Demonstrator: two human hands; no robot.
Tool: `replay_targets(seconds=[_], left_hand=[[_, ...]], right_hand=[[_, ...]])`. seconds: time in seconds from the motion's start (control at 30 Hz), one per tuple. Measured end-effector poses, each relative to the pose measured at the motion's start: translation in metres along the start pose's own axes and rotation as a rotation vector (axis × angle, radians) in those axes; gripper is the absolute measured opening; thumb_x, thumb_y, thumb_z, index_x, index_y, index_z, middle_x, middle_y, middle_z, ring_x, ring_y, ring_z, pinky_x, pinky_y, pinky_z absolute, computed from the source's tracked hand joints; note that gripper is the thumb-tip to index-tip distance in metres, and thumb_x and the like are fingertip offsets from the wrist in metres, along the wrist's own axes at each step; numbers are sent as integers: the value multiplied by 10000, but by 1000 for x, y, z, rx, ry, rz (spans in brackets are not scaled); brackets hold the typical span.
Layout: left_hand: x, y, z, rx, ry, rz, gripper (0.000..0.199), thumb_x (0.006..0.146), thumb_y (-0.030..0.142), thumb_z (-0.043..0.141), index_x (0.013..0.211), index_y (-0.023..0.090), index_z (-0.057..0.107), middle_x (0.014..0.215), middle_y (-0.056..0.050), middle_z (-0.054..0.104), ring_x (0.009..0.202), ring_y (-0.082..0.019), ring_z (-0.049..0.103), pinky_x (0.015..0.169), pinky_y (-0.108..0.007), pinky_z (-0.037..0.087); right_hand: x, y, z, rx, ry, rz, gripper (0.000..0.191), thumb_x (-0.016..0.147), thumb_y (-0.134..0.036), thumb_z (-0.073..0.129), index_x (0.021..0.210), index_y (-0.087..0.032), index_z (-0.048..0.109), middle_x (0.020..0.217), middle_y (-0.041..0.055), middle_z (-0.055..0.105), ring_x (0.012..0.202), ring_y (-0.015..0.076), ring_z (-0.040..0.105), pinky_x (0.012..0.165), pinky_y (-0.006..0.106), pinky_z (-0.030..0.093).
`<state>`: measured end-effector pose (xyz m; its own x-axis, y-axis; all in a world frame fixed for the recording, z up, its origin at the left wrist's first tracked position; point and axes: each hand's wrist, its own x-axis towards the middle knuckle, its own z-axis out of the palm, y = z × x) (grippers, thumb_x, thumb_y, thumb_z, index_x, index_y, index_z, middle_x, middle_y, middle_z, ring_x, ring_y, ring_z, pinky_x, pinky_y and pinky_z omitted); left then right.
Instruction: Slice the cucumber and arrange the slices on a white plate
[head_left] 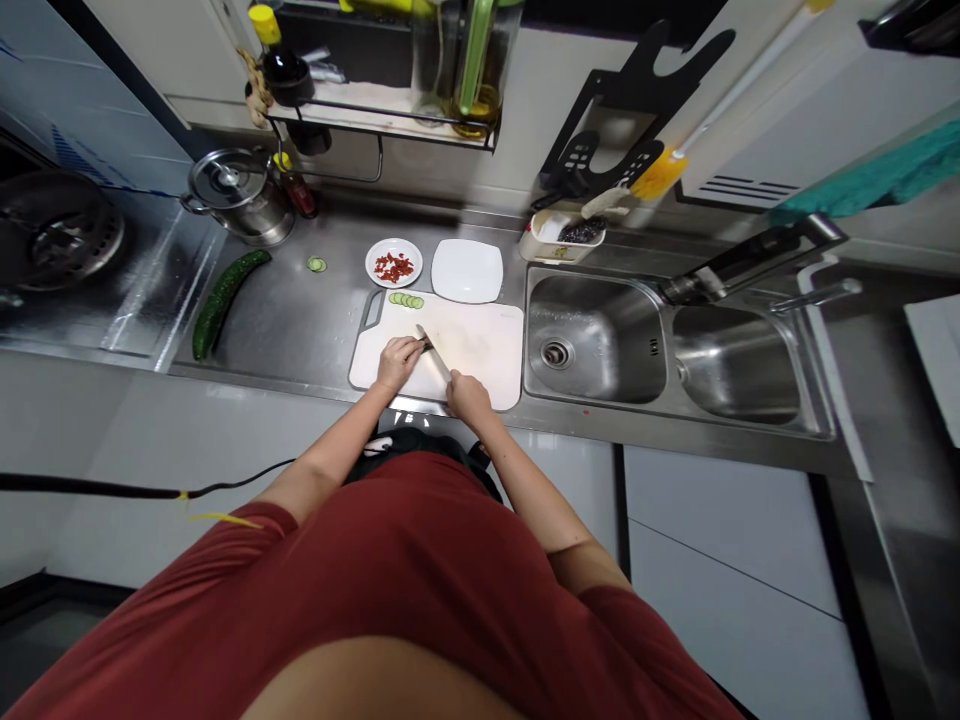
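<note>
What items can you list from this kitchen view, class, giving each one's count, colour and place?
Gas burner: 1, dark metal, far left.
Lidded stockpot: 1, steel, back left of counter.
Whole cucumber: 1, dark green, left of board.
Cucumber slices: several, pale green, on board's far edge.
Round plate: 1, white, behind board, holding chopped red pieces.
Square plate: 1, white, behind board.
Cutting board: 1, white, at counter's front edge.
Kitchen knife: 1, silver, on board.
Double sink: 1, steel, right of board.
Left hand: 1, on board beside blade.
Right hand: 1, gripping knife.
</note>
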<state>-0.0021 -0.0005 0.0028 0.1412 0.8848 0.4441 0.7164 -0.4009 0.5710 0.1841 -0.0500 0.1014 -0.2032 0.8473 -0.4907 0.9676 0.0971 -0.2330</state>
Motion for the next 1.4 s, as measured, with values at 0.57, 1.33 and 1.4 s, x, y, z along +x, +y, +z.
replay_targets(seconds=[0.57, 1.33, 1.4], left_hand=[[2, 4, -4, -15, -38, -22, 240, 923, 319, 478, 979, 206, 683, 987, -68, 682, 931, -180, 586, 861, -347, 463], [3, 4, -2, -30, -26, -42, 229, 920, 312, 479, 955, 211, 681, 958, -67, 684, 928, -189, 597, 849, -359, 472], [2, 4, -2, -29, -25, -41, 229, 921, 309, 478, 956, 211, 682, 959, -64, 684, 924, -188, 595, 850, -357, 471]], right_hand=[[18, -10, -7, 17, 38, -17, 278, 934, -161, 329, 1105, -169, 548, 1016, 127, 652, 945, 231, 625, 775, 301, 456], [34, -18, -9, 39, 34, -13, 297, 939, -159, 318, 1124, -160, 550, 1037, 134, 652, 971, 236, 623, 799, 304, 456], [38, -20, -9, 42, 32, -17, 296, 937, -157, 321, 1120, -160, 554, 1037, 132, 653, 970, 234, 623, 797, 301, 457]])
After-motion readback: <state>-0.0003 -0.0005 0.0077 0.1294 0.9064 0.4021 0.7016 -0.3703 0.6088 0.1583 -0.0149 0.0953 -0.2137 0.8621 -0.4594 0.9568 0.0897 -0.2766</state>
